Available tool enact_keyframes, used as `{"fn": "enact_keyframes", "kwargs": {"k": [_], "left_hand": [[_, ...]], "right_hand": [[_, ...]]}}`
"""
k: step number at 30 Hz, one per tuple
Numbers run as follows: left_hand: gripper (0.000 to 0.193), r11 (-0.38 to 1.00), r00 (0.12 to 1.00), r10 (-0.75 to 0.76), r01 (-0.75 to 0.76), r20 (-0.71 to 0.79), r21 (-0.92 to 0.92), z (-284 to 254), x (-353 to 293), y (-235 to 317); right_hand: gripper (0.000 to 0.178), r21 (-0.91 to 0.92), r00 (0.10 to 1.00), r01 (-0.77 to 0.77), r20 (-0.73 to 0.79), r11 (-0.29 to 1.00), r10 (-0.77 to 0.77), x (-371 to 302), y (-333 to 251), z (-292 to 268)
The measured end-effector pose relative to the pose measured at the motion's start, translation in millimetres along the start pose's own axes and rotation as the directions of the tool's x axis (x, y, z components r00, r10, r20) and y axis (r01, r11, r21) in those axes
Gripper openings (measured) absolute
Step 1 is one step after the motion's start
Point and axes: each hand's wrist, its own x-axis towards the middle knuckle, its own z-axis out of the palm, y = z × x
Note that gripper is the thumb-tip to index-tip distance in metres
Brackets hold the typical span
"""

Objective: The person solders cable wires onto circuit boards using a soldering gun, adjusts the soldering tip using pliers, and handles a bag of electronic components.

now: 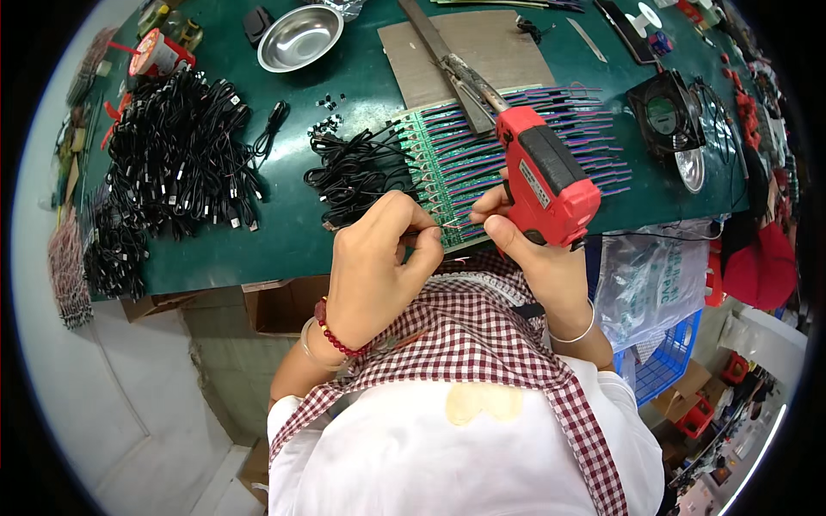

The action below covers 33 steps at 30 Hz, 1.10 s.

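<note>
My left hand (379,262) is closed in a pinch at the near left edge of a green circuit board panel (428,155). Thin wire ends show at its fingertips; which piece it grips is hard to make out. My right hand (549,273) holds a red and black soldering gun (551,163), its metal barrel pointing away from me over the panel. The right thumb and forefinger reach toward the same board edge. Dark, colourful wires (594,146) fan out from the panel's right side. A flat metal bar (471,107) lies across the panel, below the gun's barrel.
Black cables (357,176) lie left of the panel, with a larger heap (181,146) farther left. Behind are a metal bowl (300,39) and brown cardboard (508,52). A small fan (664,112) stands right. A blue basket (662,353) sits below the table edge.
</note>
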Motion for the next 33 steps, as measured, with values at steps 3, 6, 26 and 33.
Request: {"fn": "enact_keyframes", "kwargs": {"k": [3,6,26,33], "left_hand": [[0.010,1.000,0.999,-0.004,0.003,0.039,0.014,3.5,-0.1,2.9],[0.011,0.995,0.996,0.086,-0.085,-0.018,0.042,11.9,-1.7,-0.7],[0.012,0.951,0.995,0.068,-0.042,-0.073,0.307,31.2,2.9,-31.6],[0.011,0.987,0.996,-0.054,0.063,-0.067,0.145,29.3,0.0,-22.5]], "right_hand": [[0.022,-0.024,1.000,-0.025,-0.017,0.999,0.024,-4.0,2.7,5.7],[0.022,-0.060,1.000,0.006,-0.022,0.998,-0.007,-3.0,6.8,8.5],[0.054,-0.330,1.000,-0.005,-0.011,0.944,0.001,-75.7,40.2,-89.0],[0.034,-0.135,0.998,-0.039,-0.049,0.990,0.033,-87.7,44.0,-79.5]]}}
